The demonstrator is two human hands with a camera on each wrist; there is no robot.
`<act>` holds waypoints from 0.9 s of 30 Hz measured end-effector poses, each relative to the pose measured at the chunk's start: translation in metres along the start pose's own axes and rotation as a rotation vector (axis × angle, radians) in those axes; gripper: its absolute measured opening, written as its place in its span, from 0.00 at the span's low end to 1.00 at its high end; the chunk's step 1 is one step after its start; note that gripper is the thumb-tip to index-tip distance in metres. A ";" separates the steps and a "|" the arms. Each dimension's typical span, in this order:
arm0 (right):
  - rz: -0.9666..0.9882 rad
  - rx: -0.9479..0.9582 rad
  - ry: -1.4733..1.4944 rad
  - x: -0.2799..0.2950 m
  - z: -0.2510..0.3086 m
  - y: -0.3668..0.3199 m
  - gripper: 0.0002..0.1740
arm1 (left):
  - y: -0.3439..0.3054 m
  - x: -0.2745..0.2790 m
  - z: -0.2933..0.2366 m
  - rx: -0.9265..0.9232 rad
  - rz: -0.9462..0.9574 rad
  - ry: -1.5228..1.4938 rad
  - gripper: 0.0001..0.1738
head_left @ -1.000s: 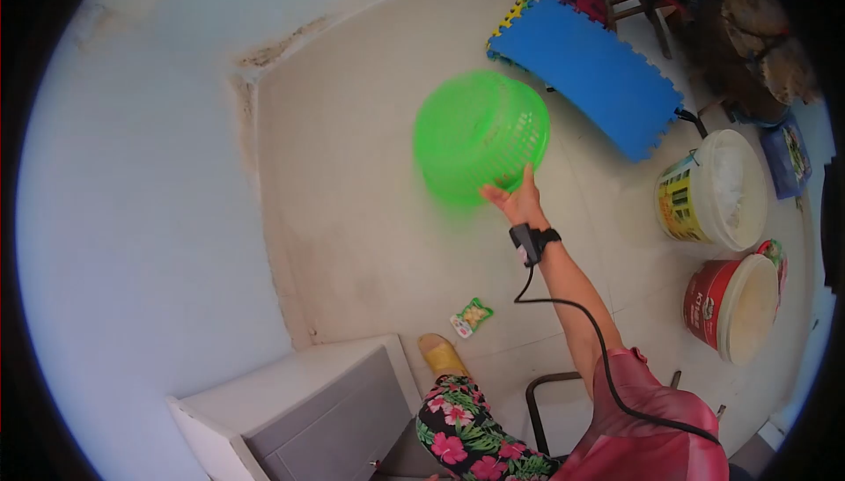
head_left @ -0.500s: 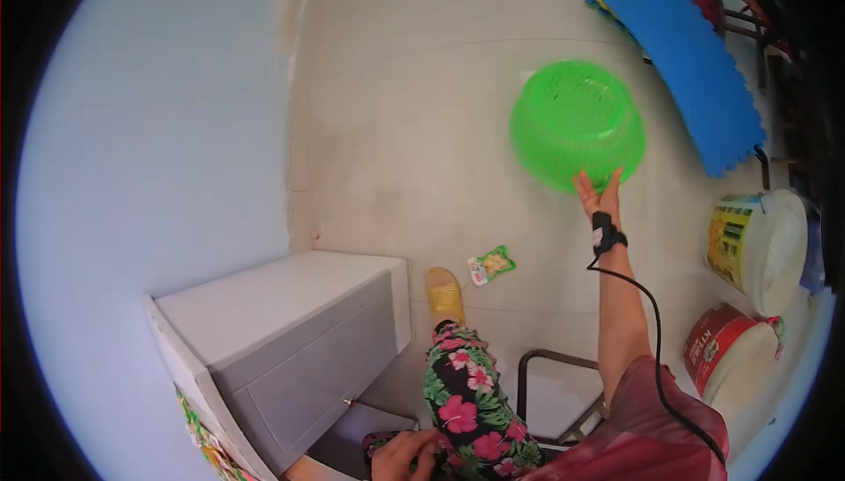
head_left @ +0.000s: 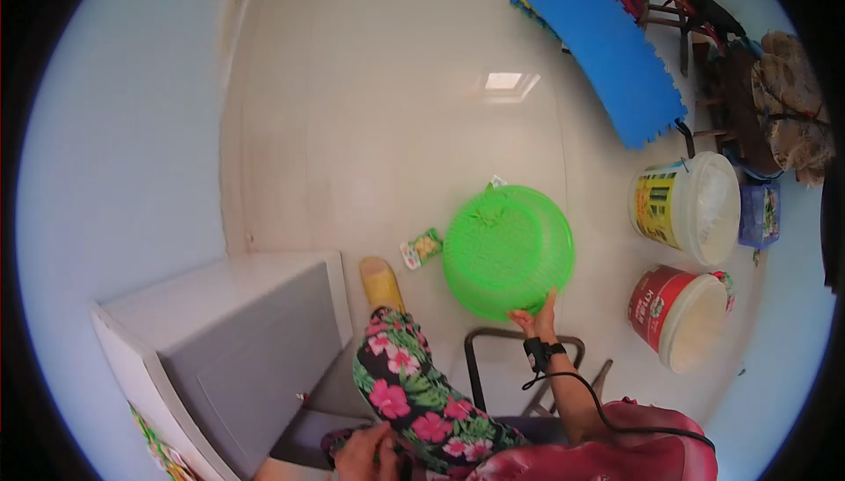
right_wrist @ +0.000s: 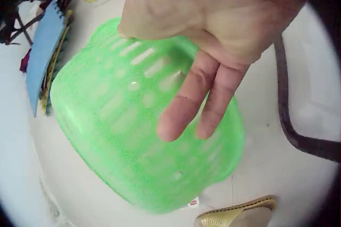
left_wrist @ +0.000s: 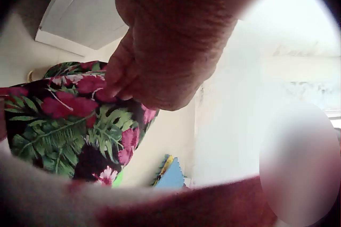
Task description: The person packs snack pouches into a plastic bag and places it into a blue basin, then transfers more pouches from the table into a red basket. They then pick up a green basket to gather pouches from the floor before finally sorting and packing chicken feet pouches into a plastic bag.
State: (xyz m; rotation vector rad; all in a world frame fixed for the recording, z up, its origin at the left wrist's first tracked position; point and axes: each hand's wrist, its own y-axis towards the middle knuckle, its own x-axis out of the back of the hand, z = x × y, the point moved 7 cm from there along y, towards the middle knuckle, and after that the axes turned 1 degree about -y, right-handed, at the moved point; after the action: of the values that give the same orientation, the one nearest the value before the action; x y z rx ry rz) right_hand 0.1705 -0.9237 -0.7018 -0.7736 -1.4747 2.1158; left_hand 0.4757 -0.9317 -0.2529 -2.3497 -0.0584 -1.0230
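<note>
A green plastic basket (head_left: 506, 248) with slotted sides hangs over the floor in front of the seated person's legs. My right hand (head_left: 539, 318) grips it at the near edge. In the right wrist view, two fingers (right_wrist: 184, 112) lie over the pierced green wall, and the thumb side meets the basket's edge. My left hand (head_left: 363, 453) rests by the flowered trousers (head_left: 396, 375), its fingers loosely curled with nothing visible in them. In the left wrist view, that hand (left_wrist: 165, 51) hangs over the trouser leg, partly hiding its own fingers.
A green-and-white packet (head_left: 422, 249) lies on the floor beside the basket, near a yellow slipper (head_left: 381, 283). A grey-fronted cabinet (head_left: 246, 358) stands left. A metal-framed stool (head_left: 475, 375), two buckets (head_left: 647, 204) and blue foam mats (head_left: 607, 58) are to the right.
My right hand has drawn the basket back from farther out over the floor, closer to the body and the packet. The left hand came into view by the lap.
</note>
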 end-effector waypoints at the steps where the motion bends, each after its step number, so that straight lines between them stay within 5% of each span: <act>1: 0.075 0.011 -0.056 -0.004 0.006 -0.010 0.47 | -0.006 0.000 0.002 -0.007 -0.013 0.002 0.13; 7: 0.370 0.245 -0.397 -0.111 0.073 -0.037 0.42 | -0.027 -0.015 0.012 -0.063 -0.106 -0.008 0.14; 12: 0.607 0.530 -0.643 -0.222 0.101 -0.080 0.19 | -0.053 -0.026 0.039 0.145 -0.181 -0.430 0.14; 15: 0.832 1.297 -1.036 -0.277 0.117 -0.167 0.16 | -0.063 -0.029 0.039 0.331 -0.374 -0.779 0.16; 17: 0.824 1.415 -0.899 -0.292 0.121 -0.218 0.17 | -0.075 -0.023 0.052 0.326 -0.569 -0.827 0.17; 18: 0.818 1.503 -0.856 -0.297 0.125 -0.237 0.17 | -0.081 -0.031 0.056 0.369 -0.507 -0.836 0.17; 20: 0.881 1.556 -0.702 -0.306 0.133 -0.257 0.17 | -0.070 -0.017 0.023 -0.039 -0.330 -0.295 0.17; 23: 0.927 1.598 -0.546 -0.327 0.148 -0.323 0.14 | -0.084 -0.029 0.014 -0.010 -0.238 -0.447 0.14; 27: 1.208 1.831 -0.581 -0.367 0.139 -0.430 0.21 | -0.116 -0.010 -0.002 -0.271 -0.460 -0.264 0.17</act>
State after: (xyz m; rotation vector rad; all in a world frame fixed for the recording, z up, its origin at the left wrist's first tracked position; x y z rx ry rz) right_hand 0.3689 -1.1126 -0.1885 -0.1276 1.5056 3.1935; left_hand 0.4379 -0.8334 -0.2023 -2.7836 -0.6206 -0.9626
